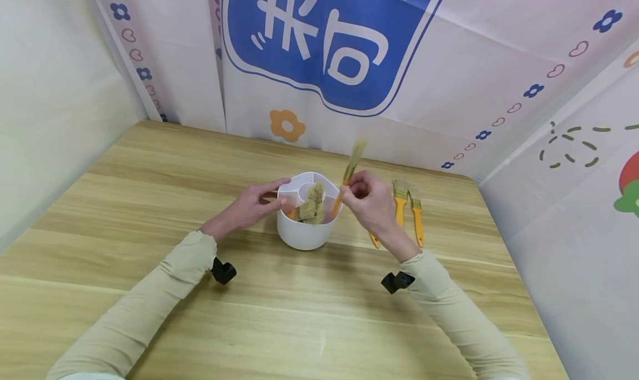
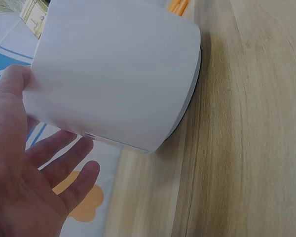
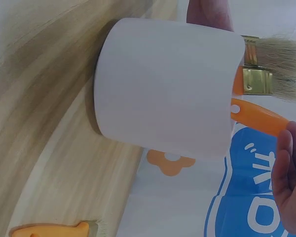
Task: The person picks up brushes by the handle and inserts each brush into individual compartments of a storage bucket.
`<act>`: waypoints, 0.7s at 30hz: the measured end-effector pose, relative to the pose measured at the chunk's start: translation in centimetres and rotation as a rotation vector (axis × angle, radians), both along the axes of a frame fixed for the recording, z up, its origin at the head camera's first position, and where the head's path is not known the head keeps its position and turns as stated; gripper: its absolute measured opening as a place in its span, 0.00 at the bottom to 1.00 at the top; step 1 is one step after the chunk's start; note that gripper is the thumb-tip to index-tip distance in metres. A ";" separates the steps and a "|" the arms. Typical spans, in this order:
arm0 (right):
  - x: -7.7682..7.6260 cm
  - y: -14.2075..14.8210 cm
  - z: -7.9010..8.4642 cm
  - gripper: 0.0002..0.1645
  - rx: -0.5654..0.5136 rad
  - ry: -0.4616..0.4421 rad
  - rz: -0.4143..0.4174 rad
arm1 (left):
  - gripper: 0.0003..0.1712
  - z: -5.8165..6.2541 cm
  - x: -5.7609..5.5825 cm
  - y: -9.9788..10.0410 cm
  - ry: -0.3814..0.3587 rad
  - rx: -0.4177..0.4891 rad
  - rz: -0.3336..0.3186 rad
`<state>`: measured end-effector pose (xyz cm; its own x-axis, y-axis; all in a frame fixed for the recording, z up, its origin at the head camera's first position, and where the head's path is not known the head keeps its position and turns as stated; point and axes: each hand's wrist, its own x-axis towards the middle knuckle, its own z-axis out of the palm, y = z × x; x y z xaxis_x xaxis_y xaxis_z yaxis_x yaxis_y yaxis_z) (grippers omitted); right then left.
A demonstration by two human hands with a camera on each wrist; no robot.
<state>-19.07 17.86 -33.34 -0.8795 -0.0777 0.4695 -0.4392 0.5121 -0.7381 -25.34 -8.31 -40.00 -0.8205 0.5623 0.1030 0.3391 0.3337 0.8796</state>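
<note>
A white round holder [image 1: 304, 237] with inner dividers stands on the wooden table. Bushy-bristled paintbrushes [image 1: 313, 205] stand inside it, bristles up. My left hand [image 1: 246, 205] holds the holder's left side, thumb over the rim and fingers along the outer wall, as the left wrist view shows [image 2: 24, 163]. My right hand [image 1: 370, 201] pinches an orange-handled paintbrush [image 1: 353, 161], bristles up. Its handle [image 3: 259, 118] slants down, the holed end at the holder's right rim. The handle's lowest part is hidden behind the wall in the right wrist view.
Right of my right hand, flat paintbrushes [image 1: 417, 219] with orange handles lie on the table [image 1: 279, 324]. Another orange handle end [image 1: 374, 239] shows beside my wrist. A printed white cloth [image 1: 424, 136] hangs behind the table, with white walls at both sides.
</note>
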 end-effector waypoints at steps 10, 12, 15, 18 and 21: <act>-0.1 -0.5 -1.4 0.07 0.070 -0.088 -0.014 | 0.31 0.1 0.0 0.0 0.004 -0.002 0.001; -0.1 -0.6 -1.6 0.06 0.086 -0.088 -0.018 | 0.31 0.0 0.0 0.0 0.006 -0.002 0.003; 0.0 -0.6 -1.9 0.06 0.117 -0.084 -0.027 | 0.32 -0.1 0.1 0.0 0.004 -0.004 0.007; 0.1 -0.7 -2.1 0.06 0.132 -0.075 -0.029 | 0.32 -0.1 0.1 0.0 0.000 -0.002 0.008; 0.1 -0.7 -2.3 0.06 0.148 -0.056 -0.034 | 0.32 0.0 0.2 0.1 0.001 -0.001 0.008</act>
<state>-18.97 17.11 -35.69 -0.9073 -0.1119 0.4054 -0.3801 0.6307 -0.6765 -25.18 -8.26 -39.99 -0.8247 0.5562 0.1028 0.3372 0.3375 0.8789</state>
